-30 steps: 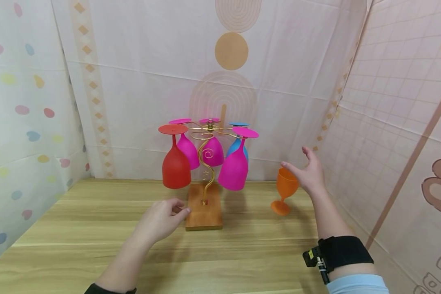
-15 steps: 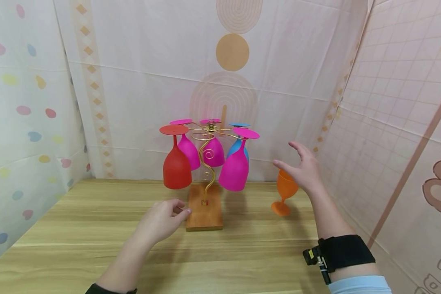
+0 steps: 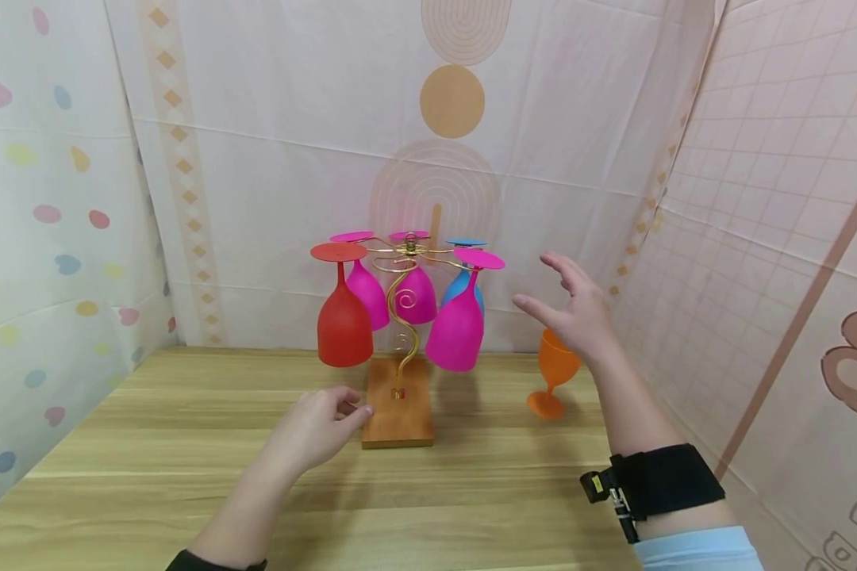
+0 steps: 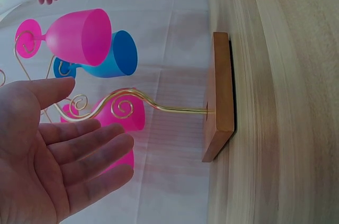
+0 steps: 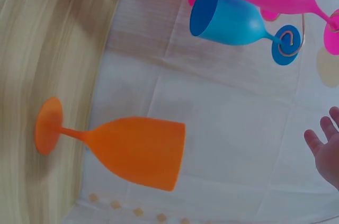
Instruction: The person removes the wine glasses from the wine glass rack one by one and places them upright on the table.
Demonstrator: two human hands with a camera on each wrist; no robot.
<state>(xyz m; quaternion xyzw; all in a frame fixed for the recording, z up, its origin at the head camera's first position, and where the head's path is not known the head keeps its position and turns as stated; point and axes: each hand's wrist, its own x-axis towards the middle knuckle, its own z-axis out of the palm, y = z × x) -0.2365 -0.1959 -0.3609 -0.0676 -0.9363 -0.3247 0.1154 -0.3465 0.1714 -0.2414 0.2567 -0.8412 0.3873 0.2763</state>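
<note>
A gold wire glass rack (image 3: 409,336) with a wooden base (image 3: 398,428) stands mid-table. From its arms several goblets hang upside down by their feet: a red goblet (image 3: 344,329) at front left, a pink goblet (image 3: 455,333) at front right, a blue goblet (image 5: 233,15) behind that, and two more pink ones at the back. My left hand (image 3: 314,428) is beside the base, fingers relaxed, holding nothing; in the left wrist view its palm shows. An orange goblet (image 3: 557,361) stands upright to the right. My right hand (image 3: 578,313) is in the air above and in front of it, thumb and fingers spread.
The wood-grain table (image 3: 186,468) runs back to a patterned white cloth (image 3: 271,174). Dotted cloth (image 3: 50,262) hangs at the left and a printed cloth (image 3: 757,238) at the right. A black strap with a small camera (image 3: 667,484) is round the right forearm.
My right hand has moved left and upward, away from the orange goblet and toward the rack. The left hand and the hanging goblets stay where they were.
</note>
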